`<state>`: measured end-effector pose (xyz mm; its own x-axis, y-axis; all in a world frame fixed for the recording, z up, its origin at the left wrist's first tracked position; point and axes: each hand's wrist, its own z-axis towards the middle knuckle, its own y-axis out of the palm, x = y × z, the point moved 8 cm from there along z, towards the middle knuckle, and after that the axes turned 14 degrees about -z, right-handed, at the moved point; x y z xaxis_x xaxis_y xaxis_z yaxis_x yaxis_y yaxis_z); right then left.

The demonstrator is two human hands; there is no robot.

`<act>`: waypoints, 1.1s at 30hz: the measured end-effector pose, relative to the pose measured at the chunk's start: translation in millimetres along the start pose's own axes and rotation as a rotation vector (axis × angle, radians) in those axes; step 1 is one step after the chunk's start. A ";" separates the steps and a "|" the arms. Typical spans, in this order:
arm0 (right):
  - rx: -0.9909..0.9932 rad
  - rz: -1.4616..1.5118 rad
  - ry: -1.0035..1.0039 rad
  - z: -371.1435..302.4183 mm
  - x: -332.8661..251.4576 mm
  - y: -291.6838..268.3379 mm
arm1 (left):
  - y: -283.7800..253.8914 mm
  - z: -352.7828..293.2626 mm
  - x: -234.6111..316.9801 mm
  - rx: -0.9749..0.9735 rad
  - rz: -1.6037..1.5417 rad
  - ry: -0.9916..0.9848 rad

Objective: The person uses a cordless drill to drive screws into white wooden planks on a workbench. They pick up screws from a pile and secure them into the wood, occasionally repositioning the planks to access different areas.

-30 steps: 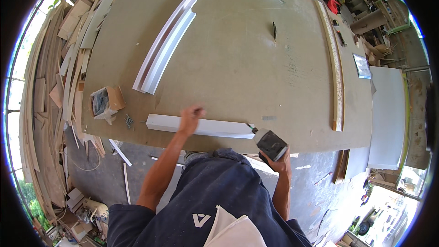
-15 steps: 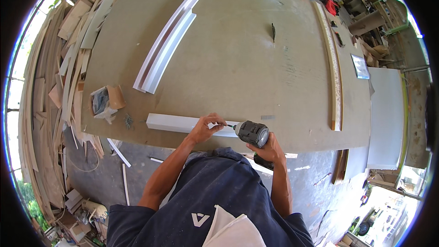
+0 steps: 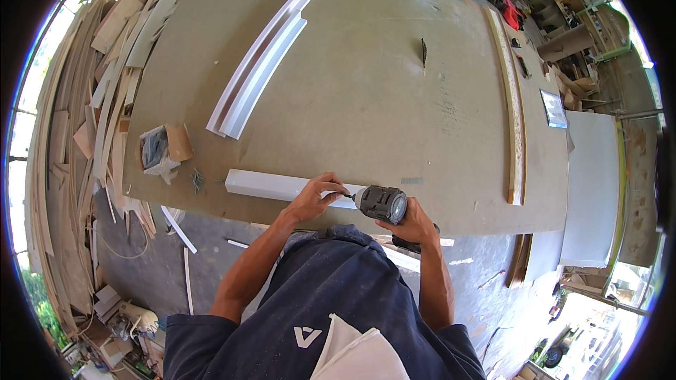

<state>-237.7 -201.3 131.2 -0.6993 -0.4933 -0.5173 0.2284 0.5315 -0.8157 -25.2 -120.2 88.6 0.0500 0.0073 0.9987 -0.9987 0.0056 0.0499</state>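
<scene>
My right hand [image 3: 412,225] grips a black cordless drill driver [image 3: 382,204], its nose turned left. The driver's bit reaches to the fingertips of my left hand [image 3: 314,198], which are pinched together at the bit's tip. Whatever they hold there is too small to make out. Under my left hand lies a long white box-shaped beam [image 3: 262,184], parallel to the near edge of the table. The driver hides part of its right end. Left of the beam is a small pile of screws [image 3: 198,181].
On the brown tabletop [image 3: 352,91] stands an open cardboard box [image 3: 184,144] with a plastic bag inside. Two white angled profiles [image 3: 264,63] lie farther back. A long narrow strip [image 3: 514,112] lies at right. Stacked boards [image 3: 77,119] line the left side.
The driver has shifted slightly left, bringing its nose closer to my left fingertips, and its handle has turned a little. My left hand stays pinched over the white beam.
</scene>
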 end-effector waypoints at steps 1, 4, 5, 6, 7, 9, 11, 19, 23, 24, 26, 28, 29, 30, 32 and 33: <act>-0.028 0.045 0.007 1.3 -5.7 -2.1 | -0.5 -0.6 -0.5 -0.004 -0.001 0.000; -0.084 0.136 0.026 4.0 -22.4 -10.1 | -1.3 -2.2 -1.7 -0.009 -0.003 -0.007; -0.083 0.136 0.031 4.1 -20.3 -8.2 | -0.9 -1.9 -1.3 -0.013 -0.002 -0.010; -0.083 0.137 0.036 4.3 -18.5 -6.9 | -0.5 -1.5 -0.9 -0.017 0.000 -0.014; -0.092 0.140 0.030 5.0 -18.6 -6.0 | 1.0 -1.3 -0.6 -0.022 0.000 -0.017; -0.110 0.147 0.020 9.0 -19.5 -4.5 | 1.2 -1.0 -3.7 -0.006 -0.028 -0.026; -0.148 0.165 0.071 12.8 -11.3 2.4 | 0.2 0.0 -8.1 0.000 -0.047 -0.028; -0.199 0.270 0.113 20.6 -11.2 3.7 | -0.2 2.4 -20.2 -0.012 -0.061 0.018; -0.204 0.227 0.099 23.6 -17.9 -6.5 | -5.0 2.3 -16.8 0.028 0.090 0.054; -0.206 0.210 0.099 24.2 -19.2 -9.0 | -10.9 2.5 -20.5 0.043 0.199 0.034; -0.158 0.215 0.078 25.7 -14.7 -11.4 | -16.5 2.0 -33.4 0.016 0.380 -0.009; -0.181 0.203 0.099 27.2 -13.3 -12.7 | -15.4 1.5 -53.6 -0.066 0.523 -0.058; -0.229 0.189 0.130 28.4 -15.6 -14.7 | -13.4 1.3 -64.7 -0.132 0.592 -0.094; -0.276 0.174 0.161 29.0 -16.0 -14.2 | -11.7 1.0 -76.0 -0.198 0.660 -0.130; -0.247 0.104 0.136 30.4 -13.7 -16.5 | -8.8 1.3 -85.0 -0.256 0.706 -0.154; -0.233 0.069 0.123 31.2 -12.7 -17.6 | -9.2 0.7 -86.4 -0.241 0.684 -0.146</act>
<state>-211.7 -225.9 144.0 -0.7676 -0.3709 -0.5226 0.1262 0.7121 -0.6907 -20.3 -121.6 1.9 -0.6009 -0.0448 0.7981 -0.7771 0.2667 -0.5701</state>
